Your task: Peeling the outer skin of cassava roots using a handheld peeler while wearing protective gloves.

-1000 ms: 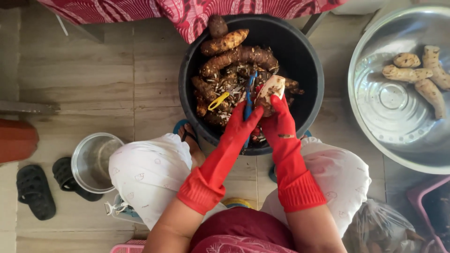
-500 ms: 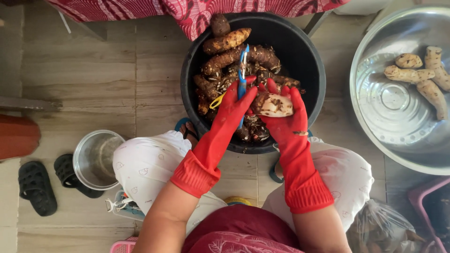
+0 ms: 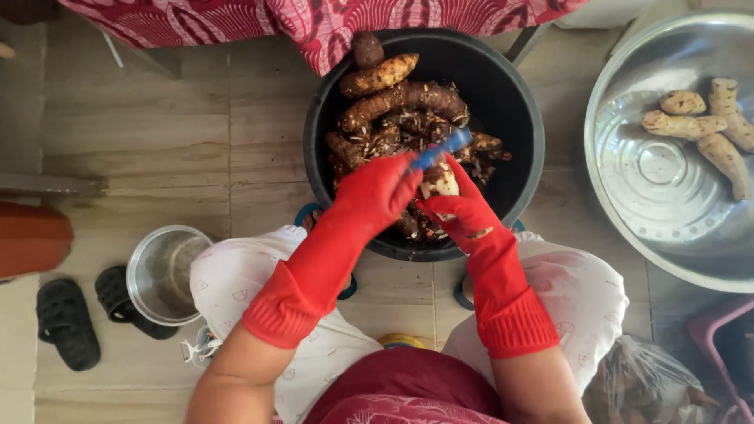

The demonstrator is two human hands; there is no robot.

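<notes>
Both hands in long red rubber gloves hover over the round black plastic tub (image 3: 518, 102) of brown unpeeled tubers. Left hand (image 3: 377, 192) is clamped on 1 blue-handled peeler (image 3: 441, 149), right hand (image 3: 463, 208) is wrapped around 1 pale half-peeled tuber (image 3: 440, 182). Right of the tub, 4 peeled tubers (image 3: 699, 126) sit in 1 big steel basin (image 3: 667, 204). Left of it: 1 small steel pot (image 3: 161, 275), 2 black sandals (image 3: 67, 322).

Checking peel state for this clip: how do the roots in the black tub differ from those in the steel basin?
The roots in the black tub are dark brown, unpeeled and heaped with scraps. The roots in the steel basin are pale, peeled, few and lie loose. Both are knobbly tubers.
</notes>
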